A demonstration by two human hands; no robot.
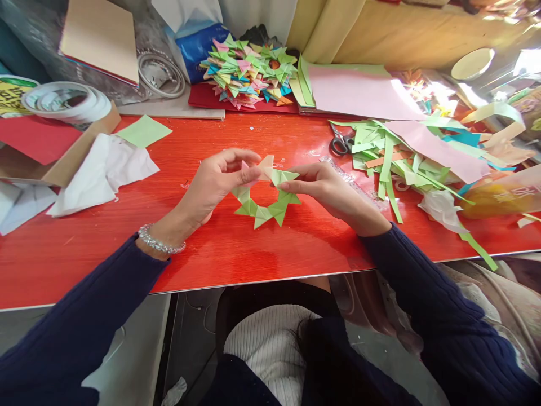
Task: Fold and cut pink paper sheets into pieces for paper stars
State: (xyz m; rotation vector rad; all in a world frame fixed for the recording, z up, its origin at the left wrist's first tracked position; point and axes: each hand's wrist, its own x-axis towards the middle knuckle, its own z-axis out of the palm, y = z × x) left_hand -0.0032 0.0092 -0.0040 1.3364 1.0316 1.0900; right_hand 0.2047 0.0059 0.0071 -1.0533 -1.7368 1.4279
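Note:
Between my hands is a folded paper ring [262, 214] with pointed tips, mostly light green with a pink and a cream piece on its upper left. My left hand [226, 177] pinches the ring's upper left, thumb by the pink and cream pieces. With thumb and fingers, my right hand [315, 183] grips a green point at the upper right. The ring is held just over the red table [203, 248]; whether its lower tips touch the surface I cannot tell. Part of the upper left is hidden behind my left fingers.
Similar colourful paper stars [249, 73] are piled at the back. Black scissors [339, 141] lie beside green paper strips [382, 152] on the right. A green paper square [145, 131], crumpled white paper [103, 172] and tape rolls [67, 101] are left. Pink sheets [359, 87] lie behind.

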